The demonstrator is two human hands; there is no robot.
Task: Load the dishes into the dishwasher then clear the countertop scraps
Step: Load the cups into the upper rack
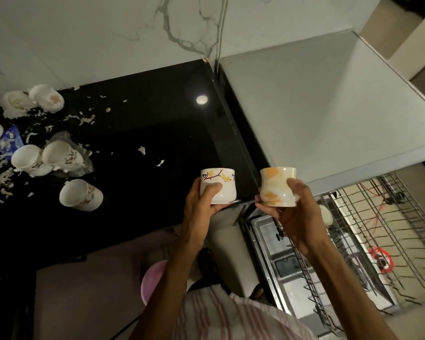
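Left hand: branch-patterned cup gripped; right hand: orange cup gripped, both held above the counter edge. Rack nearly bare (one pale item inside); several cups and scraps left on the countertop.

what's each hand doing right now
Left hand: holding the branch-patterned cup.
Right hand: holding the orange-mottled cup.
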